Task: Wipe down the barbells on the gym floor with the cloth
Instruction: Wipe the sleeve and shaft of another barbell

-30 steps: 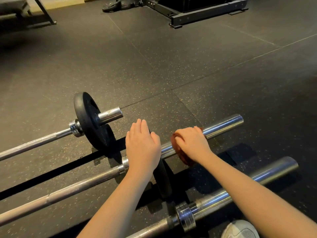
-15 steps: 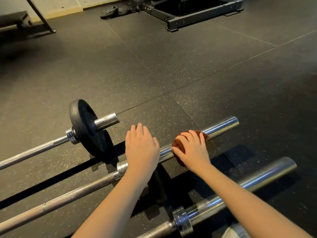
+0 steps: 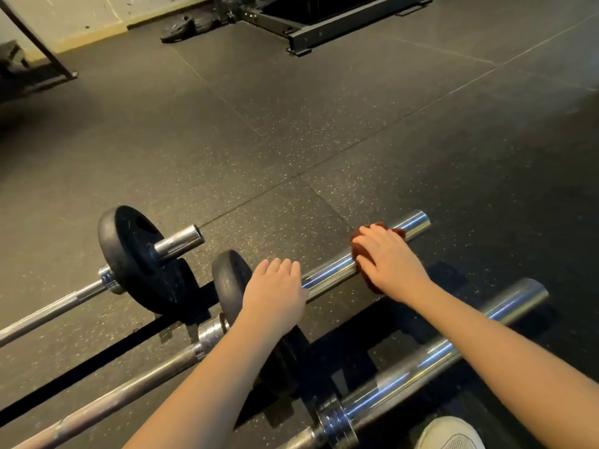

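Three barbells lie side by side on the dark rubber floor. On the middle barbell (image 3: 330,270), my right hand (image 3: 387,264) grips a dark red cloth (image 3: 363,251) wrapped round the chrome sleeve, not far from its right end. My left hand (image 3: 275,293) rests with straight fingers on the same sleeve, beside a small black plate (image 3: 228,280). The far barbell (image 3: 48,312) carries a larger black plate (image 3: 136,254). The near barbell (image 3: 470,332) lies under my right forearm, its chrome sleeve bare.
A black rack base (image 3: 340,24) and flat weight plates (image 3: 191,25) sit at the back. A bench frame (image 3: 35,69) stands at the far left. A white shoe (image 3: 450,432) shows at the bottom right. Speckled floor stretches beyond the bars.
My right hand has slid the cloth rightward along the middle sleeve towards its end. My left hand stays by the small plate, which now shows beside it.
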